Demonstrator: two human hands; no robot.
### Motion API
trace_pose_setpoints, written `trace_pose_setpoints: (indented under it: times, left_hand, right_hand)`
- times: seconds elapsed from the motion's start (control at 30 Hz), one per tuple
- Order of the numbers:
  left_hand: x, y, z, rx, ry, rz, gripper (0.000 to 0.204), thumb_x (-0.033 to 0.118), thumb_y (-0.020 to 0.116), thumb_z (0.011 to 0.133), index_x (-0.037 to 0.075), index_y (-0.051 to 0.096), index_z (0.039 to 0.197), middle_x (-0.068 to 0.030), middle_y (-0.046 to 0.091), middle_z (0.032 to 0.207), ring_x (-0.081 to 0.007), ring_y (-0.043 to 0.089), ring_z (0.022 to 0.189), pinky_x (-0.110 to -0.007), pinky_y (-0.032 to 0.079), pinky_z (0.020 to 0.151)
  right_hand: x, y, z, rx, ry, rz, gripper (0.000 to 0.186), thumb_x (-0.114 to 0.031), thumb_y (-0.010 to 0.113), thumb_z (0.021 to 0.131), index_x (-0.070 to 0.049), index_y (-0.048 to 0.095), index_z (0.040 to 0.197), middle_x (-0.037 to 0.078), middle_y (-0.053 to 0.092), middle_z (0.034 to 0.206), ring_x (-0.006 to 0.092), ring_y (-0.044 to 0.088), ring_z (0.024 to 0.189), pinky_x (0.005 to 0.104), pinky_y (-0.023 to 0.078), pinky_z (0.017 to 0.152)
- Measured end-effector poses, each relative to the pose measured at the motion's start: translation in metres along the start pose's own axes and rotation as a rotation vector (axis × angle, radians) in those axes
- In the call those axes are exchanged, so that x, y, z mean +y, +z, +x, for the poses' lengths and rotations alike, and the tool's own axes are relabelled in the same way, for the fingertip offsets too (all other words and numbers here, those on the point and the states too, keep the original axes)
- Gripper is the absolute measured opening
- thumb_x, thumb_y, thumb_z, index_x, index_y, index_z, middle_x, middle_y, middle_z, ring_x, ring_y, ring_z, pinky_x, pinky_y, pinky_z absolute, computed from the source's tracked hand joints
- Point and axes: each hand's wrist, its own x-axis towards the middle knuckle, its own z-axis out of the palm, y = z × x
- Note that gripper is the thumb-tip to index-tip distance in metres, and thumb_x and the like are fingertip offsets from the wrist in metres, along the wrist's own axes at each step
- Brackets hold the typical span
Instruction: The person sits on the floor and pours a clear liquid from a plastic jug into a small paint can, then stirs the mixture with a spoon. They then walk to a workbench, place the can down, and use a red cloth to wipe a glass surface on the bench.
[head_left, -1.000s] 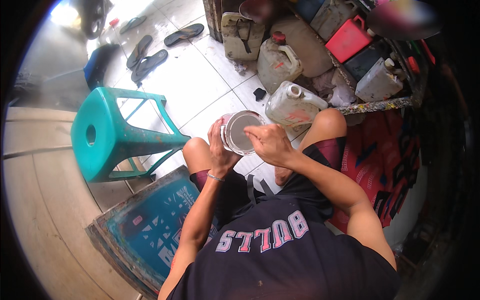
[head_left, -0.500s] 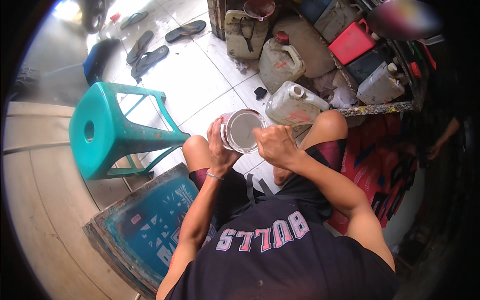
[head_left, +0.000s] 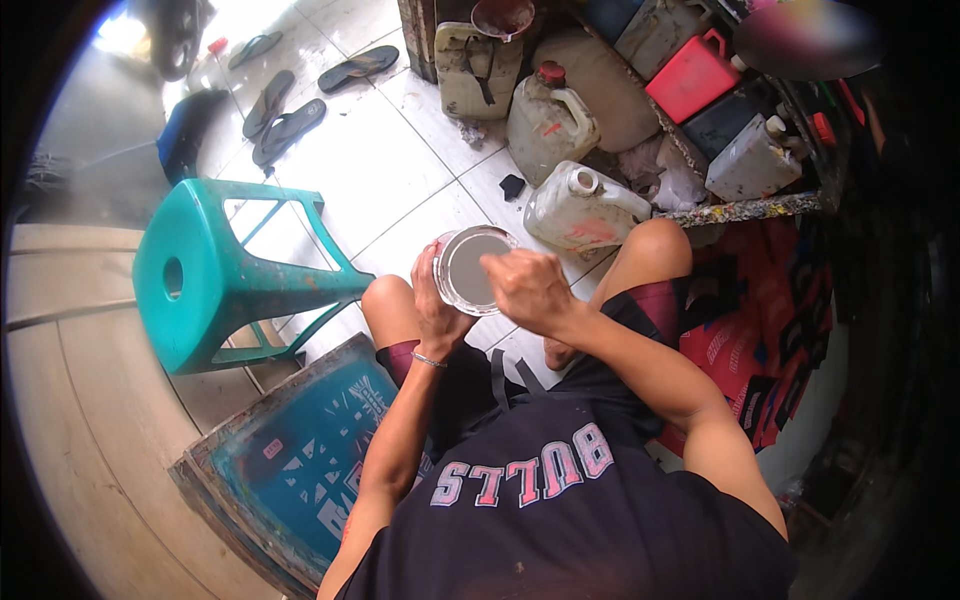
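Observation:
Between my knees is a round tub (head_left: 468, 306) with a smeared whitish rim and smooth grey contents (head_left: 466, 268). My left hand (head_left: 437, 312) is wrapped round its left side, the thumb side hidden under the tub. Over the tub's right rim, my right hand (head_left: 535, 290) is closed in a fist-like grip. Whatever it grips is hidden by the fingers.
A green plastic stool (head_left: 200, 290) stands to the left, with a blue-green framed screen (head_left: 300, 450) leaning below it. Dirty jerrycans (head_left: 553, 125) sit beyond my right knee, beside a cluttered shelf (head_left: 740, 212). Sandals (head_left: 290, 130) lie on the tiles.
My right hand has shifted left, further over the tub's opening. The tub and my left hand have moved slightly left and nearer to me.

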Motion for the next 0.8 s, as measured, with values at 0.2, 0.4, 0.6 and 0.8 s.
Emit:
trace_pose_setpoints:
  times: [0.2, 0.4, 0.6, 0.8]
  left_hand:
    - [-0.001, -0.004, 0.004, 0.001, 0.003, 0.031, 0.111, 0.033, 0.099, 0.065, -0.006, 0.04, 0.15, -0.0241, 0.054, 0.146, -0.0406, 0.053, 0.136, -0.047, 0.047, 0.112]
    - [-0.002, 0.0, 0.003, 0.033, -0.017, 0.004, 0.112, 0.033, 0.101, 0.063, -0.005, 0.041, 0.149, -0.0241, 0.053, 0.147, -0.0407, 0.053, 0.135, -0.047, 0.045, 0.114]
    - [-0.003, 0.002, 0.008, 0.055, -0.032, 0.031, 0.114, 0.033, 0.102, 0.061, -0.004, 0.041, 0.151, -0.0249, 0.053, 0.146, -0.0416, 0.052, 0.135, -0.049, 0.043, 0.115]
    - [-0.012, 0.015, 0.018, 0.036, -0.03, 0.075, 0.12, 0.031, 0.102, 0.06, -0.003, 0.035, 0.154, -0.0223, 0.048, 0.151, -0.0411, 0.046, 0.14, -0.049, 0.043, 0.116]
  right_hand:
    - [-0.003, -0.009, -0.013, -0.204, -0.031, 0.053, 0.004, -0.006, 0.064, 0.086, -0.004, 0.061, 0.084, 0.016, 0.063, 0.067, 0.0356, 0.066, 0.063, 0.0492, 0.051, 0.056]
    - [0.001, -0.007, -0.007, -0.053, 0.03, -0.02, 0.002, -0.007, 0.064, 0.087, -0.005, 0.064, 0.086, 0.017, 0.063, 0.066, 0.0381, 0.067, 0.065, 0.0494, 0.052, 0.06]
    - [0.01, -0.013, -0.005, -0.193, 0.114, 0.121, 0.016, -0.019, 0.066, 0.096, -0.004, 0.07, 0.099, 0.022, 0.069, 0.073, 0.0423, 0.068, 0.066, 0.0531, 0.053, 0.063]
    - [0.017, -0.064, 0.0, -0.268, 0.251, -0.089, 0.025, -0.028, 0.064, 0.1, -0.004, 0.069, 0.107, 0.022, 0.07, 0.075, 0.0427, 0.072, 0.072, 0.0527, 0.056, 0.064]
